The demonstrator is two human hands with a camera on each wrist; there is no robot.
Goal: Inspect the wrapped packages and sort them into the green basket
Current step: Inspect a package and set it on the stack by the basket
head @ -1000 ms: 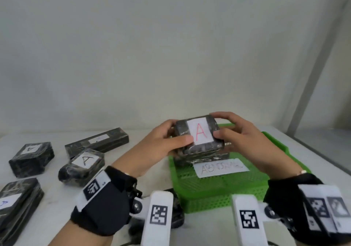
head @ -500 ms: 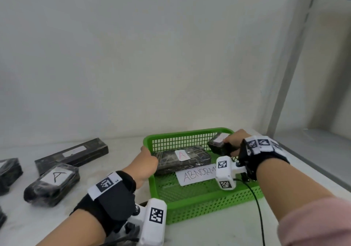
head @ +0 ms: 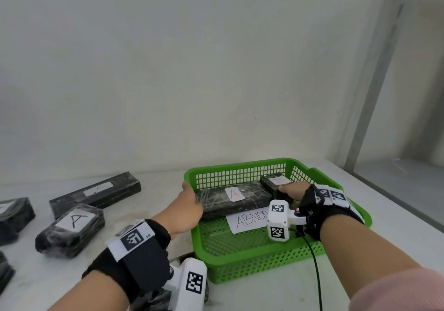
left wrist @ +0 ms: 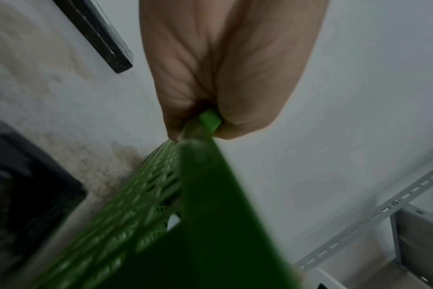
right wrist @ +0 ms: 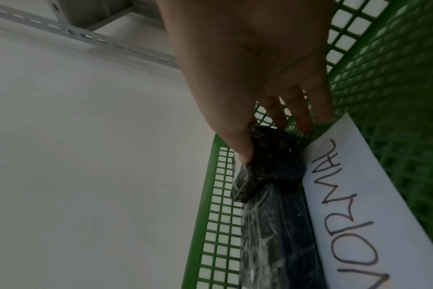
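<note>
R hand (head: 292, 190) pinches the small wrapped pkg (head: 276, 184), thumb on top, other fingers (right wrist: 294, 115) spread behind it, at the far-right corner of the green basket (head: 240, 268), partly atop the long pkg (head: 230, 198). L hand (head: 185, 211) pinches the basket's left rim btwn thumb and fingers.

Risk: let go w/ the small pkg perched, it could tip or slide onto the ABNORMAL sheet (head: 249, 220); a tug from L hand would worsen that.

Head view shows more pkgs (head: 72, 229) waiting on the tabletop; R wrist view shows the overlap of the 2 pkgs; L wrist view shows the rim pinch.
</note>
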